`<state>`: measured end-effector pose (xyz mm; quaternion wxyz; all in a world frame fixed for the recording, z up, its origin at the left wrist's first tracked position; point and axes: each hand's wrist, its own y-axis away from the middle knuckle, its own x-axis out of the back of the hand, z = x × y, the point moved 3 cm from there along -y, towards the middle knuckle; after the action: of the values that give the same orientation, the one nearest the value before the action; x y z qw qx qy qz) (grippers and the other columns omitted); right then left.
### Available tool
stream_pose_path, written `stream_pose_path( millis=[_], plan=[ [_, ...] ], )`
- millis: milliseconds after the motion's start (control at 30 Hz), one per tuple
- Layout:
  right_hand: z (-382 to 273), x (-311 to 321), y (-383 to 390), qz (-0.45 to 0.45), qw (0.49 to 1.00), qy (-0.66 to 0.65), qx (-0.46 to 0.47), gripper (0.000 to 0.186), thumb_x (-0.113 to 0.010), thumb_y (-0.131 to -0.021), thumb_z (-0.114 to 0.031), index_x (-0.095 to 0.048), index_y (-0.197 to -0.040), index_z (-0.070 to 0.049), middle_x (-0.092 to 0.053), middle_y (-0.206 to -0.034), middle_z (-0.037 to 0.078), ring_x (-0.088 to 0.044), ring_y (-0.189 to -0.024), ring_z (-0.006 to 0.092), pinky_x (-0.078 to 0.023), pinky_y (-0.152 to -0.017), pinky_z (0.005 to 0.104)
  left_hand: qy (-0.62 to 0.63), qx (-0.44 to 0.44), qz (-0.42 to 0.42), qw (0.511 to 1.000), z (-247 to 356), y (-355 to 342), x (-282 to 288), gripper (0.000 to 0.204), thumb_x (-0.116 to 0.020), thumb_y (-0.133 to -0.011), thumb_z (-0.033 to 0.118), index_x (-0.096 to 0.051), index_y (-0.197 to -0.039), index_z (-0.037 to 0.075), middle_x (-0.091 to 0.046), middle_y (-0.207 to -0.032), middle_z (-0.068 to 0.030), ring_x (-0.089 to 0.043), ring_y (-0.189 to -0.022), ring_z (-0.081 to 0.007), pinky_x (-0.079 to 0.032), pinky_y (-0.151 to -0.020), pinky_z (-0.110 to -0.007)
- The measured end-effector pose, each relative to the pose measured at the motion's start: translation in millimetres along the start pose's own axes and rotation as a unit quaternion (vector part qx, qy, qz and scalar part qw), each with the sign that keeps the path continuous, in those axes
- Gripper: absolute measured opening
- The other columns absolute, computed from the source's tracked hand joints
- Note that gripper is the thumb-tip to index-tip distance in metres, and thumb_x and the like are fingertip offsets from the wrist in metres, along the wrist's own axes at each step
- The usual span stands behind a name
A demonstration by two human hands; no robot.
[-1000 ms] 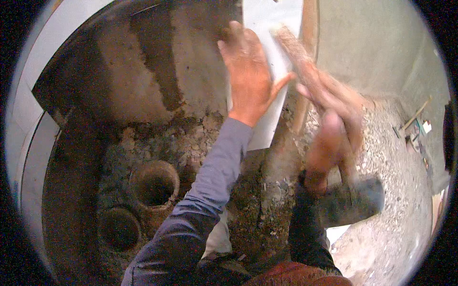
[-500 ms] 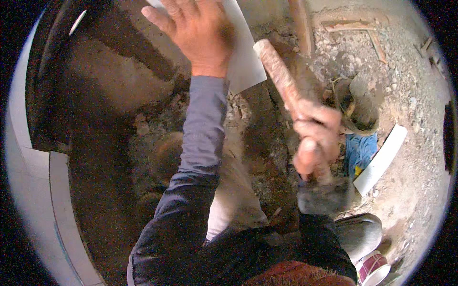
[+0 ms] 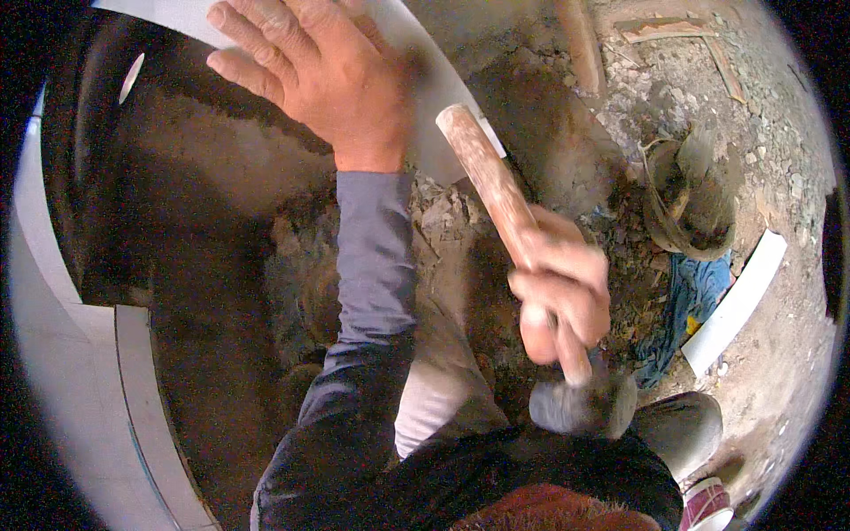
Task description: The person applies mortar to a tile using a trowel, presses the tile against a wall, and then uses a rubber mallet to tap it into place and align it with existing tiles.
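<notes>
My left hand [image 3: 323, 84] lies flat with its fingers spread over a white tile [image 3: 434, 88] at the top of the view. My right hand [image 3: 567, 288] is wrapped round the wooden handle of a hammer [image 3: 485, 181], close to its head. The broad, dark hammer head is blurred and sits below that hand, near my body. Pointing up and left, the free handle end overlaps the tile's right edge; I cannot tell whether it touches. Part of the tile is hidden under my left hand.
Rubble and dirt cover the ground. On the right stand a worn bucket-like container [image 3: 691, 199], a blue cloth or bag [image 3: 695, 292] and a white strip [image 3: 735, 303]. A pale tiled ledge [image 3: 71, 389] runs along the left. A maroon-and-white tub [image 3: 707, 504] is at lower right.
My right hand has moved left with the hammer, and its handle end now overlaps the tile's edge. My left hand appears slightly lower and further left, still spread. The whole view has shifted a little.
</notes>
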<state>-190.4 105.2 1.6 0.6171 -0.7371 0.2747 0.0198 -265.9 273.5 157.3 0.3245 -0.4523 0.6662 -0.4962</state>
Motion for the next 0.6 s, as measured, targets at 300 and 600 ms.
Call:
stream_pose_path(
  millis=[300, 600],
  plan=[
    [3, -3, 5, -0.064, 0.994, 0.008, -0.083, 0.026, -0.068, -0.071, 0.004, -0.064, -0.097, 0.002, -0.062, -0.115, 0.022, -0.065, -0.104, 0.0389, -0.055, -0.087, 0.0447, -0.004, -0.001, 0.012, 1.0, 1, 5, 1, 0.056, -0.044, -0.104, 0.033, -0.039, -0.147, -0.002, -0.031, -0.157, -0.0284, -0.023, -0.147, -0.0496, -0.014, -0.118, -0.065],
    [-11, -5, 44, -0.11, 0.993, 0.035, -0.017, 0.041, -0.08, -0.065, -0.013, -0.065, -0.102, -0.004, -0.057, -0.124, 0.017, -0.058, -0.115, 0.0404, -0.05, -0.097, 0.0543, -0.004, -0.002, 0.006, 1.0, 9, 10, 30, 0.058, -0.043, -0.104, 0.027, -0.034, -0.15, -0.007, -0.025, -0.158, -0.0324, -0.017, -0.149, -0.0493, -0.009, -0.119, -0.063]
  ],
)
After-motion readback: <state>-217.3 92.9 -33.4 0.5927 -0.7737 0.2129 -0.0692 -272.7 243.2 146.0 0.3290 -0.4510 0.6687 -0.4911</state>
